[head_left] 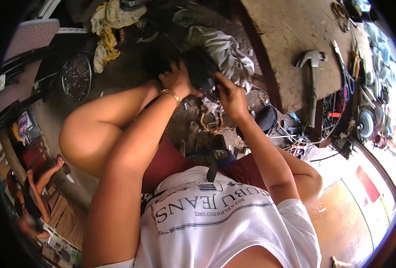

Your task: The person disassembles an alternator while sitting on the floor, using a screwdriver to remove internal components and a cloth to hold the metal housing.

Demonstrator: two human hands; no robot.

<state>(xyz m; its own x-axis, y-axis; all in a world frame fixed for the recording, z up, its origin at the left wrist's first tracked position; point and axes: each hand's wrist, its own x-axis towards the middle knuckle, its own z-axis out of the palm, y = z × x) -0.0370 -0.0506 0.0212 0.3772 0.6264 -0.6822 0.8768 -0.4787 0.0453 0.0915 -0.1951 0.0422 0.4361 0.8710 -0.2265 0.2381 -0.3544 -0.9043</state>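
A bulky black object [198, 67] is between my hands, low in front of my crossed legs. It is dark and blurred, so its kind does not show. My left hand [177, 81], with a gold band on the wrist, grips its near left side, fingers bent over it. On the opposite side my right hand [232, 97] is closed on the object's edge, thumb and forefinger towards it. Just below lies a pale, tangled piece of scrap [210, 106] on the littered floor. A crumpled grey cloth [227, 51] lies right behind the object.
To the right, a wooden board [287, 44] carries a claw hammer [313, 76] and blue-handled scissors [346, 85]. A round container of small metal pieces [76, 78] stands left, near a yellow-stained cloth [106, 44]. Another person [39, 196] sits far left. Cables [292, 134] lie beside my right knee.
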